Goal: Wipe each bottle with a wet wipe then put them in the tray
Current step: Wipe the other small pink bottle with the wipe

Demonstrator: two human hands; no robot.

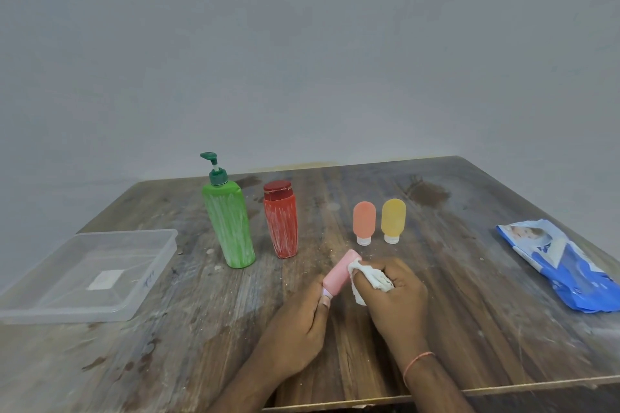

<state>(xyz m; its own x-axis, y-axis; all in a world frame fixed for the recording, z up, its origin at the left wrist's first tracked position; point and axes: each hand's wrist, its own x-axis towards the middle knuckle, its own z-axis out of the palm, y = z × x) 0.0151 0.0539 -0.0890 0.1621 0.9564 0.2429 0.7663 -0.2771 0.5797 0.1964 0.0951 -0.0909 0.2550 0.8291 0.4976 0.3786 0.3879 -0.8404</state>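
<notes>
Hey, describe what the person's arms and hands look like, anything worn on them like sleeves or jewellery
Both forearms are bare, with no sleeves in view. The right hand has a thin orange-pink thread band round the wrist. The left hand shows no band, watch or glove, and no rings are visible on either hand.

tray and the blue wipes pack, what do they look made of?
Tray: looks like clear, slightly frosted rigid plastic; the table grain shows through its walls and base. Blue wipes pack: looks like thin glossy plastic film; it lies crumpled, with creases and shiny highlights. Neither can be confirmed by look alone.
</notes>
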